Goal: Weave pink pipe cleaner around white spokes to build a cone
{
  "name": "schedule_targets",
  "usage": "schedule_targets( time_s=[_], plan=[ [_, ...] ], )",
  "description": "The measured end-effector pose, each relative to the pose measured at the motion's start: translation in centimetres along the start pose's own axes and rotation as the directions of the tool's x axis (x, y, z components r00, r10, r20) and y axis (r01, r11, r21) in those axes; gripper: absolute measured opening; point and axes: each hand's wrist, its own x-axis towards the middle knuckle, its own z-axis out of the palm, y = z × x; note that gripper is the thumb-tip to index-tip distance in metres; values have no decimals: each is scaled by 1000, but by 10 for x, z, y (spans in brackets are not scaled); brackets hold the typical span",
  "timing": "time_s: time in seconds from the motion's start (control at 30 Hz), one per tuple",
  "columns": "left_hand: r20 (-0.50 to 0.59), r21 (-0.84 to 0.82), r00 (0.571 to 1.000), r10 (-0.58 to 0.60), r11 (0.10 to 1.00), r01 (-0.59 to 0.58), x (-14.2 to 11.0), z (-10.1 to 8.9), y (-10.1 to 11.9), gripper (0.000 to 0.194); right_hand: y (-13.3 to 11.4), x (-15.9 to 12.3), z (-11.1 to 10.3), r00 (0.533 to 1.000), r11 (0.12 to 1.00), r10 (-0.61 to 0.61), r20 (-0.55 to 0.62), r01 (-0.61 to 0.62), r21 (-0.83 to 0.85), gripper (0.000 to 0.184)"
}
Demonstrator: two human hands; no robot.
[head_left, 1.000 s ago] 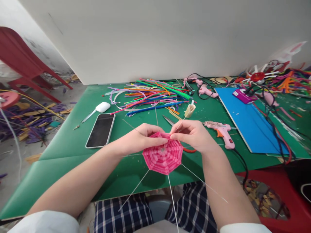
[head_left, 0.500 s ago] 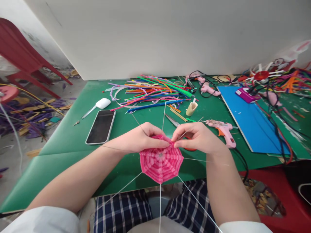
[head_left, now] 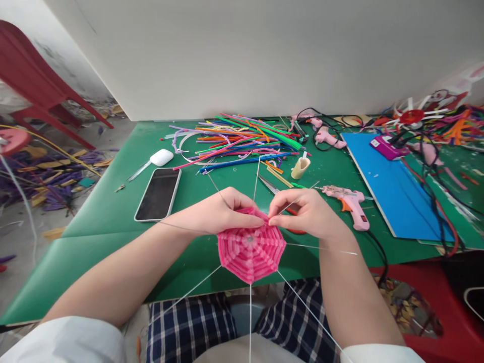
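A pink octagonal web (head_left: 250, 259), wound from fuzzy pipe cleaner around thin wire spokes, is held above the front of the table. Its spokes stick out on all sides; one wire (head_left: 250, 317) points down toward the lap. My left hand (head_left: 230, 212) grips the web's upper left edge, thumb on top and fingers behind. At the upper right edge, beside a wire spoke, my right hand (head_left: 298, 212) pinches the pink pipe cleaner between thumb and forefinger. The fingertips of both hands nearly touch. Scissors (head_left: 270, 185) lie partly hidden behind my right hand.
Colourful pipe cleaners (head_left: 242, 141) are heaped at the back of the green table (head_left: 109, 252). A phone (head_left: 158, 194) and a white spatula-like tool (head_left: 162, 158) lie left. On the right are a pink glue gun (head_left: 350, 201), a blue board (head_left: 397, 196) and tangled cables (head_left: 427, 176).
The view has shifted slightly. Both hands keep their hold on the pink web, and my right fingertips have barely moved at its edge.
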Motion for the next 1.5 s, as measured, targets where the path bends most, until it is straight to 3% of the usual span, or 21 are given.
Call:
schedule_targets(
  time_s=[0.27, 0.5, 0.77, 0.9, 0.97, 1.03, 1.07, 1.13, 1.17, 1.2, 1.23, 1.3, 1.37, 1.5],
  plan=[
    [-20, 65, 1000, 18, 998, -17, 0, -2, -1, 22, -2, -1, -4, 995, 998, 56, 84, -54, -21, 24],
    [-13, 165, 1000, 16, 986, -14, 0, -1, -2, 24, -4, -1, -2, 988, 997, 70, 137, -67, -26, 21],
    [5, 143, 1000, -5, 990, 4, 1, -1, -2, 25, -2, 2, 2, 995, 1000, 22, 100, -22, -3, 17],
    [-14, 57, 999, -41, 998, 42, 3, -5, -2, 23, 4, 3, -7, 988, 996, 86, 125, -85, -13, 28],
    [-71, 3, 996, -54, 998, 55, 4, -8, -2, 21, 5, -3, -19, 985, 984, 161, 66, -155, -89, 26],
    [-153, 3, 987, -39, 999, 40, 6, -10, -3, 22, -1, -14, -32, 976, 968, 154, -152, -179, -174, 19],
    [-197, 32, 980, -19, 999, 26, 7, -12, -4, 24, -7, -22, -37, 945, 952, 123, -304, -199, -233, 19],
    [-280, 135, 959, 40, 991, -2, 8, -13, -7, 27, -22, -35, -41, 820, 900, 6, -572, -253, -355, 19],
    [-313, 194, 947, 75, 981, -14, 9, -12, -8, 28, -30, -40, -38, 702, 856, -141, -698, -268, -443, 18],
    [-343, 248, 933, 111, 969, -25, 10, -12, -9, 27, -37, -43, -33, 660, 789, -262, -704, -274, -550, 15],
    [-369, 293, 918, 145, 956, -34, 11, -10, -10, 27, -41, -42, -25, 670, 709, -391, -632, -219, -670, 12],
    [-401, 354, 894, 203, 934, -53, 12, -7, -11, 27, -43, -34, -7, 771, 569, -503, -391, -45, -821, 8],
    [-409, 391, 877, 250, 917, -79, 11, -3, -10, 26, -35, -19, 10, 856, 491, -466, -225, 38, -870, 9],
    [-396, 433, 869, 297, 895, -109, 7, 1, -7, 25, -14, 4, 26, 894, 398, -423, -145, 40, -916, 14]
  ],
)
